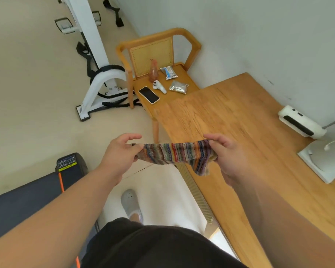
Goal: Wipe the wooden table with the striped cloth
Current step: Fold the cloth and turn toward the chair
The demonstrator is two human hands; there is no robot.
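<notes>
The striped cloth (174, 153), in many colours, hangs stretched in the air between both hands, just off the near-left edge of the wooden table (240, 122). My left hand (120, 151) pinches the cloth's left end. My right hand (226, 153) grips the right end, where a corner of the cloth dangles below. The cloth does not touch the table. The table runs from the lower right up to the wall.
A wooden chair (157, 55) beyond the table holds a phone (149, 94), a white controller (159, 86), two foil packets and a small brown figure. White devices (300, 122) sit at the table's right, by the wall. An exercise machine (97, 74) stands on the floor at the left.
</notes>
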